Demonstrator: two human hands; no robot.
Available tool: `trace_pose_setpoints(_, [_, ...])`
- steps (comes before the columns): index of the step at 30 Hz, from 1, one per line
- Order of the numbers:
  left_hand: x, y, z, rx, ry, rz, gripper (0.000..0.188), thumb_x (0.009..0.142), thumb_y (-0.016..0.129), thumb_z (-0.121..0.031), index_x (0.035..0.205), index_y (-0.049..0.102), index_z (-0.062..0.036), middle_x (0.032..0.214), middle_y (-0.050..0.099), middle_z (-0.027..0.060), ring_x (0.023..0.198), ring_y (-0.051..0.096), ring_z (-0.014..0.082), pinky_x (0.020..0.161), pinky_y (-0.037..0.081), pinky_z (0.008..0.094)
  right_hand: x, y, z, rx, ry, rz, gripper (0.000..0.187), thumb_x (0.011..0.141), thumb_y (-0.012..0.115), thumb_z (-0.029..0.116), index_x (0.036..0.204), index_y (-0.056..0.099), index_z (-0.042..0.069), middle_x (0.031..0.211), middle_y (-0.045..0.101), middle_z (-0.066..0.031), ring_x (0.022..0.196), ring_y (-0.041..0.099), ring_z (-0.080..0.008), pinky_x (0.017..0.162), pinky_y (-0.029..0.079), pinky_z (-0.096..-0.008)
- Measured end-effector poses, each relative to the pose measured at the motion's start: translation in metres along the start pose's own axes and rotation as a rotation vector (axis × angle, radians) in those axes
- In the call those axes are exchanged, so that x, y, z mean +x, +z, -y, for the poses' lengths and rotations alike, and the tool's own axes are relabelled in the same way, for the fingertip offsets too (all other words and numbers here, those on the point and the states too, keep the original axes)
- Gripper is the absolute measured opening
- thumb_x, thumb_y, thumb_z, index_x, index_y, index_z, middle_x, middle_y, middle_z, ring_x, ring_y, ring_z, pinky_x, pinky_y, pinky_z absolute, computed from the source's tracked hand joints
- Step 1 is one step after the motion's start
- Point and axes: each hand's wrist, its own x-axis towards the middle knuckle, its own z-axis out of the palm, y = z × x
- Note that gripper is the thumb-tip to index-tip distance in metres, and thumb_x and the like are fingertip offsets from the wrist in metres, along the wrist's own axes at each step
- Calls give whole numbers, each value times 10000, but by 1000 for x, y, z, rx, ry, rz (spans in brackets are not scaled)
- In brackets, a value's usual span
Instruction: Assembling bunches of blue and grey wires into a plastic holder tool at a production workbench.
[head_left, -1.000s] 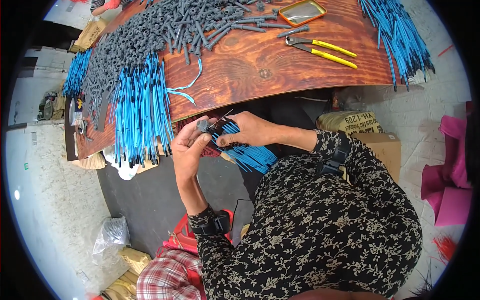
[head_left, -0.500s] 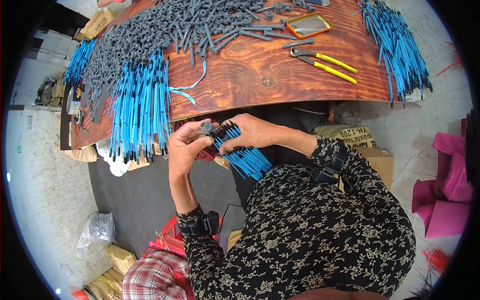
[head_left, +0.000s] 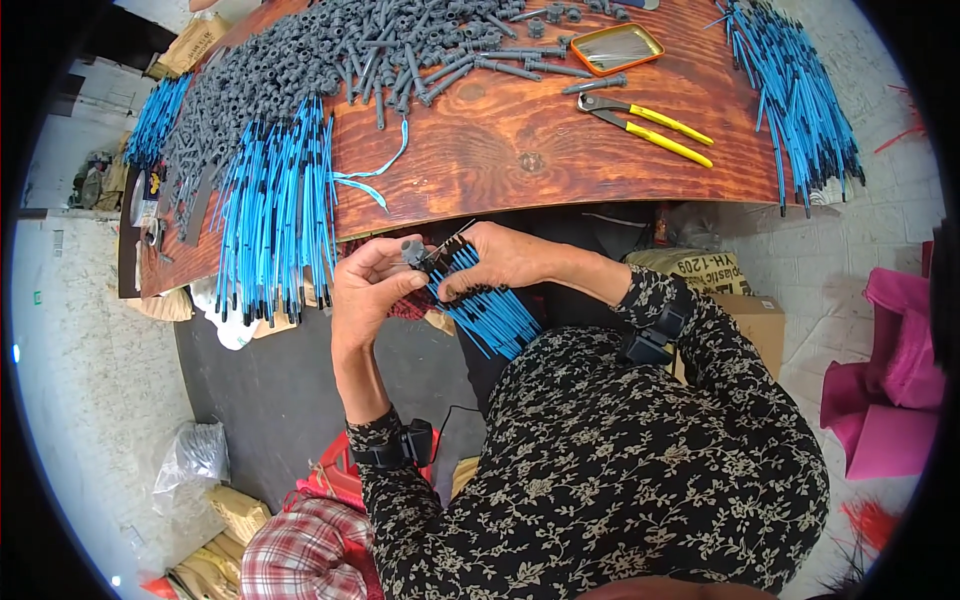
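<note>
My left hand (head_left: pixel 362 295) is closed, with a small grey plastic fitting (head_left: pixel 411 251) pinched between thumb and fingers. Just right of it, my right hand (head_left: pixel 503 260) wraps round the upper part of a bundle of thin blue rods (head_left: pixel 502 322). Their black tips crowd together between the two hands, and the lower ends fan out toward my lap. A thin wire-like strand (head_left: pixel 462 232) sticks up beside the right fingers; which hand grips it is hard to make out. Both hands are in front of the table edge.
On the wooden table (head_left: pixel 480 165) lie a heap of grey plastic fittings (head_left: pixel 300 60), yellow-handled pincers (head_left: pixel 655 135) and an orange-rimmed tin (head_left: pixel 617 48). Blue rods (head_left: pixel 275 215) overhang the front edge at left, more rods (head_left: pixel 805 110) at right. A red stool (head_left: pixel 335 475) stands lower left.
A thin strand now stands up more plainly above the right fingers. Both hands have stayed in nearly the same place; the whole view has shifted slightly.
</note>
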Motion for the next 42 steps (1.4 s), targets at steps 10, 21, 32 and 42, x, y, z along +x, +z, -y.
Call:
trace_pose_setpoints(10, [-1,5,-4,38,-2,-10,405,766,733,68,1158,633,42,1070,697,128,926,669,154,844,542,286,-2,0,-1,-39,-39,-31,210,780,783,227,845,715,39,666,599,34,605,502,-53,560,402,-243])
trace_pose_setpoints(21, [-4,2,-7,77,69,91,444,743,781,-41,1156,640,36,1017,699,105,859,643,120,747,519,246,-3,-2,5,-86,25,37,258,775,782,268,833,719,25,700,640,21,629,523,-52,593,430,-244])
trace_pose_setpoints(32, [-14,3,1,7,21,-46,460,768,739,45,1212,620,41,1054,704,102,935,662,143,846,532,282,1,2,9,-95,-70,21,224,765,788,237,829,722,32,695,640,20,644,527,-44,601,438,-252])
trace_pose_setpoints(42, [-25,14,-3,46,47,-109,427,798,726,30,1213,625,22,1056,695,69,921,643,107,799,517,231,2,3,7,-63,2,48,255,745,798,252,856,714,38,705,641,19,648,545,-63,604,449,-264])
